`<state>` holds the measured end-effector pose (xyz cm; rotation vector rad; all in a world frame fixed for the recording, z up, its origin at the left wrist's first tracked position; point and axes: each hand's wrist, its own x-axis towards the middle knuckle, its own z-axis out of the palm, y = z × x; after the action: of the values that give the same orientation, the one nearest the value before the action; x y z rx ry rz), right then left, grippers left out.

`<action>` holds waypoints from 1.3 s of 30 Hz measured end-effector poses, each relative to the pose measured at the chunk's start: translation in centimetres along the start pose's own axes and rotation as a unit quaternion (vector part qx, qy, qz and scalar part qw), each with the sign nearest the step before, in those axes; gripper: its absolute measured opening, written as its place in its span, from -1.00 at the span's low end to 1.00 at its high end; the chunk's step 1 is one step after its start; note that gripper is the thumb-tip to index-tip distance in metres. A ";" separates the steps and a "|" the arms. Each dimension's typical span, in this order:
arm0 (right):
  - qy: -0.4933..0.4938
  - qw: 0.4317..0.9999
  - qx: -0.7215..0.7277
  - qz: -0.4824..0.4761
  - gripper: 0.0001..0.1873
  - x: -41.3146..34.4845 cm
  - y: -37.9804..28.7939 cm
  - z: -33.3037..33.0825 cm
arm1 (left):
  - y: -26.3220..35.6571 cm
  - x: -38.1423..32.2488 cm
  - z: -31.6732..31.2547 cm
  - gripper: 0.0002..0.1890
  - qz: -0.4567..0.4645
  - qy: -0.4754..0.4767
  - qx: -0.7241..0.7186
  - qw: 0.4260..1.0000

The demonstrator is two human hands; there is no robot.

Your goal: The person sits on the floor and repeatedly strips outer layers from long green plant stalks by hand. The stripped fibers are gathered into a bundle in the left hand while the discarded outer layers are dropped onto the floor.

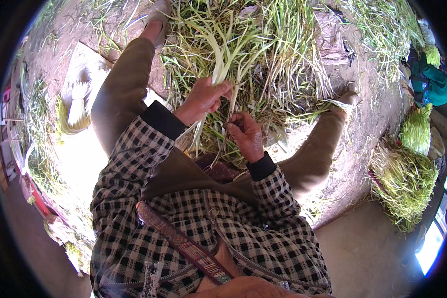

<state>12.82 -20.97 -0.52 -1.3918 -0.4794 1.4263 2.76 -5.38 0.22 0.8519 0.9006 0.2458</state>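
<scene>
Pale green leafy stalks (218, 65) rise out of my left hand (205, 98), which is closed around them, their lower ends hanging below the fist. Beside it, lower and to the right, my right hand (246, 132) pinches a thin brownish stalk (232, 98) between thumb and fingers; its leafy top fans out upward. Both hands are above a large heap of long green plant stalks (283, 48) that lies between my outspread legs. Part of what lies under my hands is hidden by them.
A bundle of trimmed pale stalks (78, 108) rests on a light sheet at left. At right lie a big bundle of green stalks (402, 182), a smaller bundle (416, 130) and a teal cloth item (430, 82). A crumpled purplish cloth (331, 37) borders the heap. My shoe (158, 18) is at upper left.
</scene>
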 end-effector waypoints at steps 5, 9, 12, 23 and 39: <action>0.000 0.999 -0.048 -0.013 -0.86 0.1 0.9 0.5 | -0.5 0.3 -0.8 -0.74 -0.024 -0.051 -0.012 0.998; 0.011 0.996 -0.082 -0.036 -0.83 0.4 1.3 0.4 | -0.2 0.3 -0.3 -0.70 -0.044 -0.052 -0.014 0.998; 0.055 0.964 -0.246 -0.086 -0.78 0.1 -0.7 1.1 | -0.1 0.2 -0.3 -0.70 -0.045 -0.048 -0.009 0.998; 0.206 0.851 -0.422 -0.233 -0.85 2.2 0.6 1.2 | -1.9 0.6 0.3 -0.78 -0.045 0.003 -0.004 0.999; -0.032 0.868 -0.382 -0.317 -0.77 -2.7 0.2 0.3 | -1.0 0.8 -0.6 -0.80 -0.061 0.001 -0.080 0.995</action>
<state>11.87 -23.18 0.72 -1.5597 -1.5136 0.7396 2.61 -5.28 -1.16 0.6456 0.9180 0.2089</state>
